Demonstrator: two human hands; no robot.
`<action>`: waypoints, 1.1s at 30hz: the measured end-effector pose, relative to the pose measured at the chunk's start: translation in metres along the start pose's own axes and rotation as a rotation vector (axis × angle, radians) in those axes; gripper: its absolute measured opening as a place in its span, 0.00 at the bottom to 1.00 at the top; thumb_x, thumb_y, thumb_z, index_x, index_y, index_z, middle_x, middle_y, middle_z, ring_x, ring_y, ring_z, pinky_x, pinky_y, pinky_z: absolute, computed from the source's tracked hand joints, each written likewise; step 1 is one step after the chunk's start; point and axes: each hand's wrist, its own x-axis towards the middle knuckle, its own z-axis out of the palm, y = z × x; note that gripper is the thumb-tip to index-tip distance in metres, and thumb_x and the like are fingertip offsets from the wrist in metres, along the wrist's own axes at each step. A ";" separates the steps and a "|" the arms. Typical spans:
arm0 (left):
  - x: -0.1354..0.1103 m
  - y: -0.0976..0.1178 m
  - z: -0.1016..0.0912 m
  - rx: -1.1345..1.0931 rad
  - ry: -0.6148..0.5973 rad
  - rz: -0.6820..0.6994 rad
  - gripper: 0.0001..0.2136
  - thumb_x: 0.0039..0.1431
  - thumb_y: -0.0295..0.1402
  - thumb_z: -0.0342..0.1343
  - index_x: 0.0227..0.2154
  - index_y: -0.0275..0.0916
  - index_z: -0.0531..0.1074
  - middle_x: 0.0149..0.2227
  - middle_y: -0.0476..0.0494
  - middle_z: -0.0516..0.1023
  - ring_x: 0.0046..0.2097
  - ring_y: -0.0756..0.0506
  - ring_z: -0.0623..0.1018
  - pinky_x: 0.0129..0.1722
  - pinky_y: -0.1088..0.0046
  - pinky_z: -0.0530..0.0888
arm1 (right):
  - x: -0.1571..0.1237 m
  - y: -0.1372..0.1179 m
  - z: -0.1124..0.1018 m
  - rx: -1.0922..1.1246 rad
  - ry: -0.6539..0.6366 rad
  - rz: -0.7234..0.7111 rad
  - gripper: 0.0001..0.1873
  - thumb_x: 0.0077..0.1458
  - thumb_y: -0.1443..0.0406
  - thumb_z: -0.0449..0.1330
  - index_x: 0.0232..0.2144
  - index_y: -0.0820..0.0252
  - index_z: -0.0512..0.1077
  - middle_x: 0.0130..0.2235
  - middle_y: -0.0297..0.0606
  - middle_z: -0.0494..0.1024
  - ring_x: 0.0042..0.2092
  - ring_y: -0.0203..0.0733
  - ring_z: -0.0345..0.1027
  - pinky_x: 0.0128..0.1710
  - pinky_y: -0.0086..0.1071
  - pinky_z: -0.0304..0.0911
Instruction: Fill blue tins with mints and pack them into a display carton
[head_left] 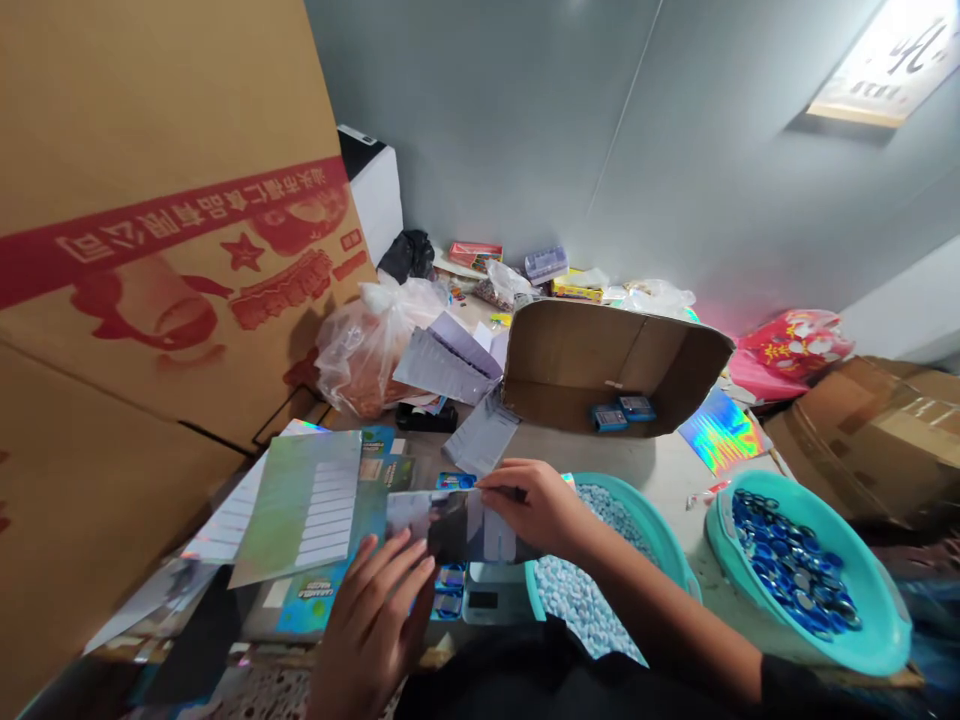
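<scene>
My right hand (536,500) pinches the upper edge of a shiny, mirror-like flat sheet (446,515), with the thumb and fingers closed on it. Fingers spread, my left hand (379,605) is at the sheet's lower left edge; whether it touches cannot be made out. Beneath the sheet are several small blue packs (450,590) and a pale device with a small dark display (481,600), partly hidden. To the left lie a greenish sheet with white labels (326,510) and blue printed packaging (311,600). My right forearm crosses a turquoise basin (667,540) of small pale-blue pieces.
At right stands another turquoise basin (874,620) holding round blue shiny pieces. An open cardboard box (577,345) with two blue packs sits behind. A large printed carton (150,300) rises at left. Papers (484,430), a clear bag (360,345) and a rainbow sheet (720,430) lie around.
</scene>
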 end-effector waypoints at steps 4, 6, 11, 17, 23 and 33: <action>0.007 -0.005 0.011 0.125 0.009 -0.145 0.25 0.55 0.24 0.65 0.55 0.30 0.69 0.51 0.28 0.77 0.63 0.34 0.69 0.62 0.54 0.67 | 0.010 0.004 0.007 -0.015 -0.095 -0.069 0.08 0.62 0.68 0.61 0.36 0.59 0.81 0.32 0.36 0.79 0.33 0.36 0.70 0.33 0.28 0.59; 0.014 -0.009 0.015 0.147 -0.035 -0.220 0.23 0.58 0.30 0.63 0.56 0.32 0.69 0.53 0.29 0.76 0.63 0.33 0.68 0.62 0.52 0.65 | 0.013 0.005 0.008 -0.026 -0.113 -0.082 0.07 0.62 0.68 0.61 0.37 0.59 0.81 0.32 0.37 0.79 0.32 0.36 0.70 0.34 0.29 0.58; 0.020 -0.022 0.019 0.091 -0.061 -0.182 0.15 0.60 0.30 0.61 0.51 0.39 0.76 0.52 0.33 0.79 0.61 0.36 0.71 0.65 0.51 0.61 | 0.022 0.009 0.009 0.011 -0.141 -0.103 0.07 0.62 0.69 0.61 0.37 0.60 0.81 0.31 0.37 0.79 0.32 0.36 0.69 0.34 0.29 0.58; 0.007 -0.030 0.024 0.098 -0.039 -0.096 0.17 0.59 0.24 0.61 0.52 0.36 0.75 0.49 0.34 0.81 0.66 0.42 0.66 0.69 0.54 0.55 | 0.028 0.018 0.013 0.132 -0.119 -0.061 0.08 0.61 0.69 0.62 0.39 0.63 0.81 0.32 0.38 0.79 0.33 0.36 0.69 0.34 0.28 0.61; 0.001 -0.032 0.031 -0.013 -0.123 0.018 0.13 0.66 0.24 0.52 0.51 0.31 0.73 0.50 0.33 0.80 0.60 0.41 0.73 0.69 0.45 0.50 | 0.023 0.020 0.002 0.088 -0.170 -0.088 0.07 0.61 0.69 0.62 0.37 0.64 0.81 0.32 0.39 0.78 0.33 0.37 0.70 0.33 0.28 0.61; 0.002 0.009 0.030 -0.284 0.199 -0.518 0.12 0.58 0.24 0.61 0.45 0.38 0.75 0.39 0.44 0.83 0.44 0.47 0.83 0.48 0.73 0.78 | 0.028 0.067 -0.007 -0.020 -0.021 0.183 0.08 0.61 0.67 0.62 0.41 0.62 0.80 0.39 0.38 0.82 0.39 0.39 0.74 0.38 0.28 0.66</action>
